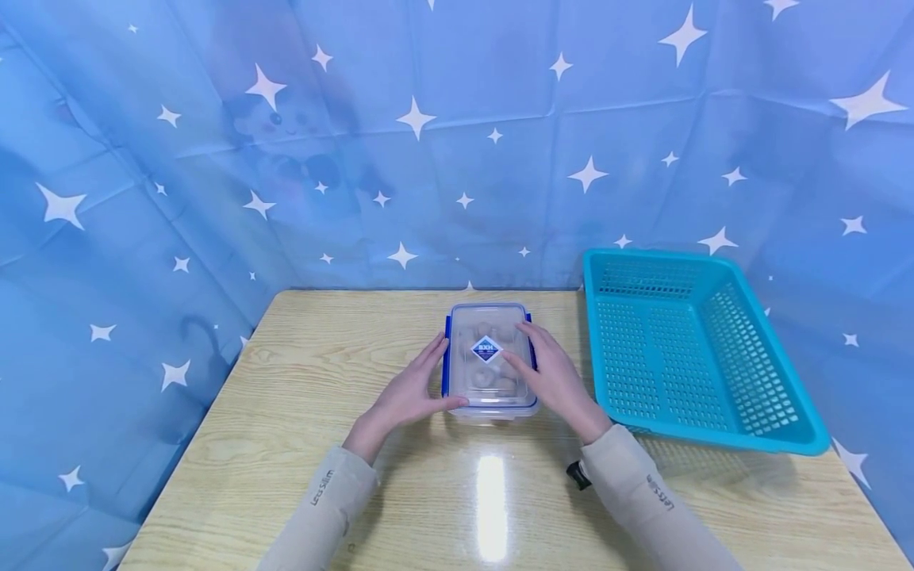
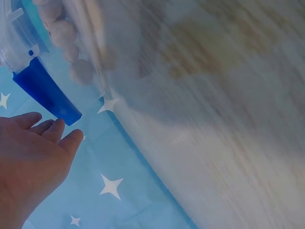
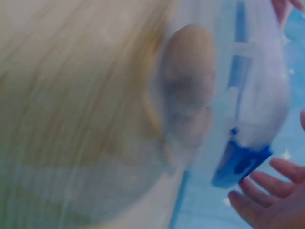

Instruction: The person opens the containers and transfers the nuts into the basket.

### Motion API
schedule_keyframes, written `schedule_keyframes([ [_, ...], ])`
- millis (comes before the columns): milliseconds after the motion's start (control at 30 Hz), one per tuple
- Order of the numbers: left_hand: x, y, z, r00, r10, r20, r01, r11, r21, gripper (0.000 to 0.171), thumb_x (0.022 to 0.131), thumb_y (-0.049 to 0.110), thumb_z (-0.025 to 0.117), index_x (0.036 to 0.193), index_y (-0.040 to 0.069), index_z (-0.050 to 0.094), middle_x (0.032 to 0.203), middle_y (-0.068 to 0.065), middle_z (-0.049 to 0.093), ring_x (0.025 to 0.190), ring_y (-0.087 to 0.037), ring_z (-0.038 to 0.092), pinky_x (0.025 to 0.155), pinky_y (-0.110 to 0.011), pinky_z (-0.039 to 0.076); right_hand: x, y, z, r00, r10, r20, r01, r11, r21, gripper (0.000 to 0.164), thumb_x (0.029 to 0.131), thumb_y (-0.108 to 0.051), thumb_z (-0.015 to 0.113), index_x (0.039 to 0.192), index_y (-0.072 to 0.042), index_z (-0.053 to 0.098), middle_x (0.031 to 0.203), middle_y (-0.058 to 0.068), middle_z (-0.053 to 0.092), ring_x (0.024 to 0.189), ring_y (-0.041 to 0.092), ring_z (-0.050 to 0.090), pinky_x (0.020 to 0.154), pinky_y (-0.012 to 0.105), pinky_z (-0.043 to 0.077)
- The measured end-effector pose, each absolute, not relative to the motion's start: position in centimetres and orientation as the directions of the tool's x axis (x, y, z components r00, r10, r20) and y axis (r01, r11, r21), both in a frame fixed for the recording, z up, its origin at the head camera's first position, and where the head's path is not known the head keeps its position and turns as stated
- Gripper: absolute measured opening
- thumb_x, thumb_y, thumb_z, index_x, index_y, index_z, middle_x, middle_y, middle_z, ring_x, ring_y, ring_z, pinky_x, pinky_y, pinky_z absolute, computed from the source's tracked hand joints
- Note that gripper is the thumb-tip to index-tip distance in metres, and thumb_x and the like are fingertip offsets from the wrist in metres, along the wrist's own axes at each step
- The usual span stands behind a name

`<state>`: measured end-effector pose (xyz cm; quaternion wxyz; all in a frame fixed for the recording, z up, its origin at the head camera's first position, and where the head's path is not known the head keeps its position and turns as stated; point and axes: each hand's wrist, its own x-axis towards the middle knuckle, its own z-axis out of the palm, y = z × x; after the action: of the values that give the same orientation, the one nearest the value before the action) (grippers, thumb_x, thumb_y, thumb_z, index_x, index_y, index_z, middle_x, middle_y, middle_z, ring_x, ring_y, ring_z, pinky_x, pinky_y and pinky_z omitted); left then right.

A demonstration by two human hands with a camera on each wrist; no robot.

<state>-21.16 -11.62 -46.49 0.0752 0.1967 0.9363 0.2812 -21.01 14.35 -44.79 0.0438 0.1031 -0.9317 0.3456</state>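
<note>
A clear plastic food container [image 1: 471, 317] with a blue-edged lid and a diamond label sits on the wooden table. Several pale, roundish things [image 2: 62, 32] show through its wall; their kind is unclear. My left hand [image 1: 408, 392] lies along the left side, fingertips at the blue latch [image 2: 45, 93] and thumb at the lid's near-left corner. On the opposite side, my right hand [image 1: 557, 377] has fingers at the other latch [image 3: 240, 164] and its thumb over the lid. Both latches slant outward from the container in the wrist views, with relaxed fingers at their ends.
A turquoise perforated plastic basket [image 1: 674, 341] stands to the right of the container, close to my right forearm. Behind the wooden table [image 1: 307, 349] hangs a blue cloth [image 1: 457, 159] with white stars. A small black object [image 1: 578, 475] shows beside my right sleeve.
</note>
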Motion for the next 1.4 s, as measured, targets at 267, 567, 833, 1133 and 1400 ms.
schedule_keyframes([
  [267, -21.2, -11.6, -47.0, -0.909, 0.414, -0.038, 0.322, 0.759, 0.566, 0.114, 0.076, 0.064, 0.076, 0.161, 0.021, 0.014, 0.169, 0.009, 0.006, 0.151, -0.03, 0.029, 0.116, -0.053, 0.04, -21.4, 15.5, -46.0, -0.975, -0.156, 0.156, -0.22, 0.731, -0.646, 0.066, 0.101, -0.037, 0.058, 0.153, -0.005, 0.035, 0.158, 0.022, 0.037, 0.145, 0.041, 0.036, 0.118, 0.057, 0.035],
  [567, -21.2, -11.7, -47.1, -0.898, 0.44, -0.02, 0.355, 0.751, 0.557, 0.112, 0.077, 0.062, 0.077, 0.161, 0.015, 0.018, 0.17, 0.003, 0.008, 0.152, -0.031, 0.028, 0.115, -0.051, 0.041, -21.6, 16.7, -47.2, -0.983, -0.141, 0.119, -0.185, 0.726, -0.662, 0.064, 0.101, -0.035, 0.059, 0.153, -0.006, 0.034, 0.157, 0.02, 0.038, 0.139, 0.04, 0.045, 0.109, 0.053, 0.047],
  [833, -21.3, -11.6, -47.3, -0.904, 0.426, -0.041, 0.332, 0.758, 0.561, 0.113, 0.076, 0.06, 0.078, 0.161, 0.017, 0.017, 0.17, 0.008, 0.006, 0.153, -0.027, 0.025, 0.118, -0.049, 0.038, -21.8, 17.2, -48.2, -0.984, -0.148, 0.096, -0.169, 0.64, -0.749, 0.068, 0.102, -0.037, 0.056, 0.153, 0.001, 0.031, 0.152, 0.026, 0.043, 0.136, 0.043, 0.049, 0.108, 0.052, 0.048],
  [1133, -21.3, -11.6, -47.4, -0.908, 0.418, -0.036, 0.324, 0.753, 0.573, 0.113, 0.075, 0.06, 0.079, 0.161, 0.018, 0.019, 0.17, 0.008, 0.009, 0.154, -0.025, 0.024, 0.12, -0.048, 0.036, -21.9, 17.2, -48.8, -0.992, -0.121, 0.045, -0.107, 0.57, -0.815, 0.067, 0.103, -0.036, 0.055, 0.154, 0.0, 0.031, 0.151, 0.027, 0.045, 0.127, 0.045, 0.057, 0.102, 0.05, 0.053],
  [1400, -21.2, -11.7, -47.1, -0.908, 0.416, -0.044, 0.323, 0.764, 0.559, 0.115, 0.073, 0.064, 0.078, 0.161, 0.021, 0.017, 0.17, 0.008, 0.009, 0.153, -0.025, 0.025, 0.119, -0.048, 0.038, -21.7, 17.0, -48.7, -0.996, -0.081, 0.025, -0.064, 0.527, -0.847, 0.062, 0.103, -0.031, 0.056, 0.154, -0.003, 0.035, 0.148, 0.026, 0.049, 0.116, 0.04, 0.063, 0.095, 0.048, 0.058],
])
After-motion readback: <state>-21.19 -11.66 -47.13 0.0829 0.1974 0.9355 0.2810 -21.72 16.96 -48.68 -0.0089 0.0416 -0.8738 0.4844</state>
